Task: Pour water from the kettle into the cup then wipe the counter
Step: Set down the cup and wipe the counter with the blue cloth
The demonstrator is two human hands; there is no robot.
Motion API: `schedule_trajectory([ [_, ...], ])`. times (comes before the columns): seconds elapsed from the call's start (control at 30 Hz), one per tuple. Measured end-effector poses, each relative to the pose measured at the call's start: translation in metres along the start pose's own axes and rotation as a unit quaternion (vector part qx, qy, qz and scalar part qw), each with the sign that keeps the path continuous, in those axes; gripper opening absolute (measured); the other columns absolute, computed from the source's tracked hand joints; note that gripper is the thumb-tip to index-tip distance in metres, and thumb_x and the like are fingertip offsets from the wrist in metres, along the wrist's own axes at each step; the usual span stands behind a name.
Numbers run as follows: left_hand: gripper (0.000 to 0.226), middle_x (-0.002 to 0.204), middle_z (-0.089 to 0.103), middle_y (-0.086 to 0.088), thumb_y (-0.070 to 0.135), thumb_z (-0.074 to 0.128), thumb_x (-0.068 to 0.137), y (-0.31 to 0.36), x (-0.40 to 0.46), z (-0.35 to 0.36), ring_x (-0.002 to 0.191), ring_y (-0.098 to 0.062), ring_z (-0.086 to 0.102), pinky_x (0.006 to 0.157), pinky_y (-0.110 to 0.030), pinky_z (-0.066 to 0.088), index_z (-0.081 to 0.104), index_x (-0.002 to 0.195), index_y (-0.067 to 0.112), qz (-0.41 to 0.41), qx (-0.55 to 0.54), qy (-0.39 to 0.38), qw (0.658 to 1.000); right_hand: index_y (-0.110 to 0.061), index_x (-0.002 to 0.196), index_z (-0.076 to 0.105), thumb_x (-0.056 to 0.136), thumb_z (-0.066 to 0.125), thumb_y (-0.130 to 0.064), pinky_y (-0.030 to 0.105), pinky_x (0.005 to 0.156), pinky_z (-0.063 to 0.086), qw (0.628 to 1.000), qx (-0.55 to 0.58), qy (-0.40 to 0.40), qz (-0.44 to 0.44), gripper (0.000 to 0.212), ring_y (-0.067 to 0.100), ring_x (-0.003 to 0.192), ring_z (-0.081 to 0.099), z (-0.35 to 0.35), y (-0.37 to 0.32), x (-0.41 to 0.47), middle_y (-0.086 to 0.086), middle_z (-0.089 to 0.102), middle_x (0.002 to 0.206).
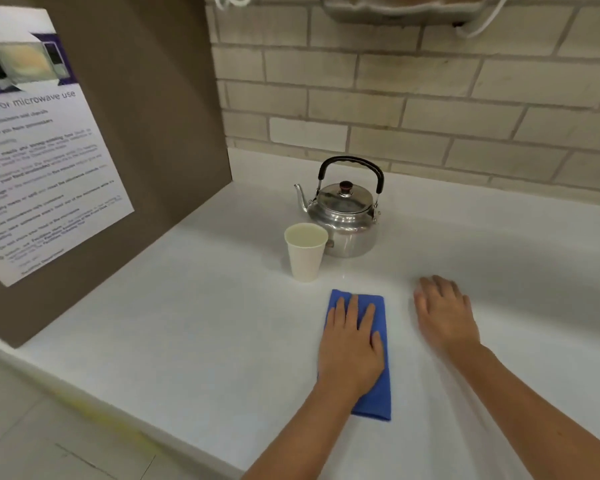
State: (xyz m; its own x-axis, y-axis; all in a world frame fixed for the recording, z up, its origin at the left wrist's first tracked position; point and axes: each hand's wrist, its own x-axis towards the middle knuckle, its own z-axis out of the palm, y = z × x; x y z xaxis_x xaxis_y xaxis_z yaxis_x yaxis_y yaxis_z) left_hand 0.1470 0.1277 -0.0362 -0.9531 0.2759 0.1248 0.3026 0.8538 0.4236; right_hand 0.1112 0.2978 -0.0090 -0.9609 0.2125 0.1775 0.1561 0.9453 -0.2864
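Note:
A steel kettle (343, 218) with a black handle stands upright on the white counter (187, 323), spout pointing left. Just in front of it, touching or nearly touching, a white paper cup (305, 252) stands upright with liquid near its rim. Nearer to me a folded blue cloth (378, 393) lies flat on the counter. My left hand (352, 344) presses flat on the cloth, fingers spread and pointing at the cup. To the right of the cloth, my right hand (444, 311) rests palm down on the bare counter, holding nothing.
A brown side panel (146, 116) with a microwave-use notice (39, 143) walls off the counter's left. Beige brick wall (430, 98) runs along the back, with a metal fixture (406, 8) above. The counter's front edge (118, 410) runs diagonally at lower left, with floor beyond.

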Motion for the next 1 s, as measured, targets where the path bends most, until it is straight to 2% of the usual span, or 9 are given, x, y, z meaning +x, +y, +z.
schedule_trajectory([
  [0.1,0.052,0.157,0.009,-0.002,0.038,0.025,0.094,-0.076,-0.050,-0.037,0.144,-0.020,0.002,0.115,-0.030,-0.002,0.016,0.144,0.027,-0.069,0.010,0.064,0.996,-0.011,0.134,0.038,0.097,0.032,-0.027,0.045,0.109,0.024,0.999,0.000,-0.024,-0.046,0.041,0.031,0.135,0.025,0.014,-0.041,0.001,0.013,0.035,0.145],
  [0.2,0.051,0.156,0.015,-0.008,0.033,0.031,0.095,-0.147,-0.049,-0.078,0.143,-0.026,0.011,0.118,-0.036,0.007,0.021,0.143,0.021,-0.139,0.058,0.079,0.985,-0.013,0.133,0.038,0.097,0.031,-0.030,0.045,0.109,0.023,0.998,-0.010,-0.043,-0.051,0.040,0.030,0.134,0.025,0.028,-0.068,0.000,0.011,0.035,0.145],
  [0.37,0.052,0.157,0.005,-0.013,0.030,0.021,0.097,-0.157,0.025,-0.084,0.142,-0.034,0.004,0.117,-0.042,0.003,0.009,0.145,0.015,-0.202,0.080,0.041,0.975,-0.013,0.130,0.041,0.095,0.034,-0.033,0.046,0.108,0.024,0.999,-0.019,-0.032,-0.035,0.041,0.032,0.132,0.027,0.037,-0.075,0.003,0.011,0.037,0.143],
  [0.47,0.053,0.157,0.004,-0.010,0.033,0.020,0.096,-0.144,0.022,-0.067,0.143,-0.031,0.002,0.117,-0.040,0.000,0.008,0.145,0.017,-0.136,0.086,0.024,0.987,-0.012,0.130,0.042,0.094,0.037,-0.032,0.046,0.107,0.024,1.000,-0.011,-0.023,-0.018,0.042,0.033,0.133,0.027,0.038,-0.077,0.003,0.013,0.038,0.143],
  [0.57,0.052,0.157,0.007,-0.005,0.037,0.023,0.096,-0.171,0.007,-0.074,0.144,-0.024,0.003,0.117,-0.036,0.001,0.012,0.145,0.022,-0.065,0.061,0.026,0.996,-0.012,0.130,0.043,0.093,0.040,-0.032,0.045,0.107,0.024,1.000,-0.004,-0.019,-0.006,0.042,0.032,0.132,0.028,0.038,-0.083,0.003,0.013,0.039,0.142],
  [0.7,0.051,0.155,0.015,-0.013,0.031,0.028,0.096,-0.240,0.053,-0.110,0.142,-0.031,0.011,0.118,-0.040,0.006,0.019,0.144,0.015,-0.111,0.062,0.037,0.991,-0.011,0.129,0.043,0.092,0.043,-0.032,0.043,0.107,0.026,1.000,-0.002,-0.015,-0.009,0.043,0.031,0.130,0.031,0.039,-0.086,0.004,0.012,0.041,0.140],
  [0.77,0.050,0.154,0.016,-0.016,0.026,0.025,0.097,-0.255,0.095,-0.116,0.141,-0.034,0.015,0.117,-0.044,0.009,0.019,0.143,0.009,-0.100,0.105,0.026,0.989,-0.010,0.128,0.045,0.091,0.045,-0.031,0.042,0.107,0.027,1.000,-0.003,-0.008,-0.012,0.042,0.031,0.129,0.033,0.040,-0.084,0.004,0.012,0.043,0.138],
  [0.9,0.050,0.155,0.013,-0.014,0.026,0.024,0.097,-0.224,0.159,-0.097,0.140,-0.035,0.015,0.117,-0.043,0.009,0.014,0.144,0.012,-0.058,0.133,-0.010,0.989,-0.009,0.123,0.050,0.088,0.054,-0.027,0.043,0.107,0.031,1.000,0.022,0.019,-0.009,0.039,0.032,0.126,0.038,0.042,-0.081,0.006,0.014,0.049,0.133],
  [1.0,0.050,0.155,0.017,-0.012,0.028,0.025,0.096,-0.207,0.157,-0.087,0.141,-0.032,0.015,0.117,-0.041,0.009,0.017,0.144,0.014,0.009,0.128,-0.019,0.991,-0.010,0.122,0.053,0.087,0.058,-0.025,0.043,0.107,0.032,0.999,0.037,0.034,0.013,0.039,0.033,0.125,0.040,0.043,-0.083,0.009,0.015,0.050,0.133],
])
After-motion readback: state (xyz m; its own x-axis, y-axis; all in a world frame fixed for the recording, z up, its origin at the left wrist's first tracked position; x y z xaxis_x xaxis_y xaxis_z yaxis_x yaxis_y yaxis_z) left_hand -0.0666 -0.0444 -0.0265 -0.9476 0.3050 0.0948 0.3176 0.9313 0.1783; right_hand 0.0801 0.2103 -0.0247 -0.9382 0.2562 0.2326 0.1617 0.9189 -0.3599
